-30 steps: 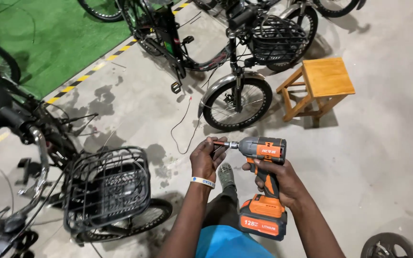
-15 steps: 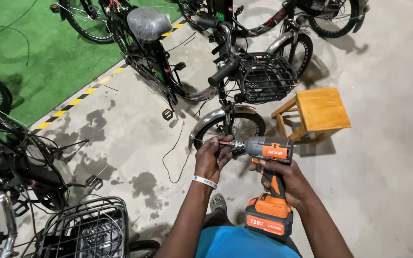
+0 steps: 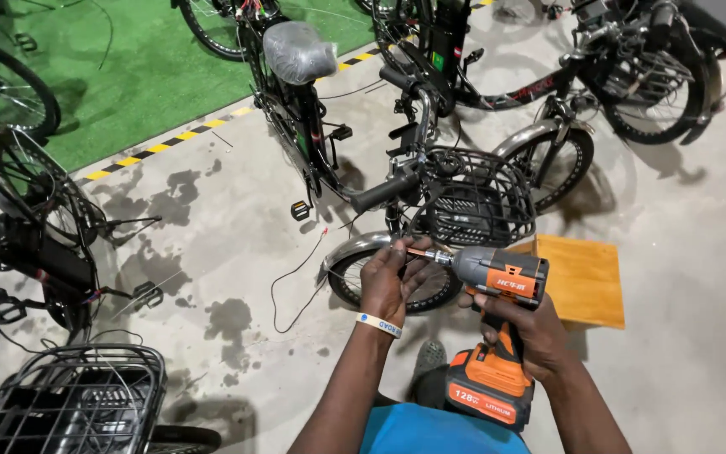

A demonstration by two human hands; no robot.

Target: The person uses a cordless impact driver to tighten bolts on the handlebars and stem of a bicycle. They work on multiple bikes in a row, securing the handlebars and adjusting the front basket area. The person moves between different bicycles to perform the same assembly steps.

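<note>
My right hand (image 3: 521, 326) grips the handle of an orange and grey cordless drill (image 3: 497, 286) with a battery pack at its base. My left hand (image 3: 390, 282) pinches the bit (image 3: 422, 253) at the drill's nose; a white band sits on that wrist. Both hands hover in front of me, above the front wheel (image 3: 384, 277) of a black bicycle (image 3: 380, 168) with a wire basket (image 3: 476, 197) and a plastic-wrapped saddle (image 3: 298, 50).
A wooden stool (image 3: 580, 282) stands just right of the drill. More bicycles stand at the back right (image 3: 615, 76) and along the left (image 3: 27, 235); another wire basket (image 3: 69, 403) is at bottom left. Green matting (image 3: 128, 67) lies beyond a yellow-black stripe on the stained concrete.
My view has tilted up and shifted, so the basket bicycle and stool now sit nearer the centre. Both hands keep hold of the drill, my left fingers still working at its bit.
</note>
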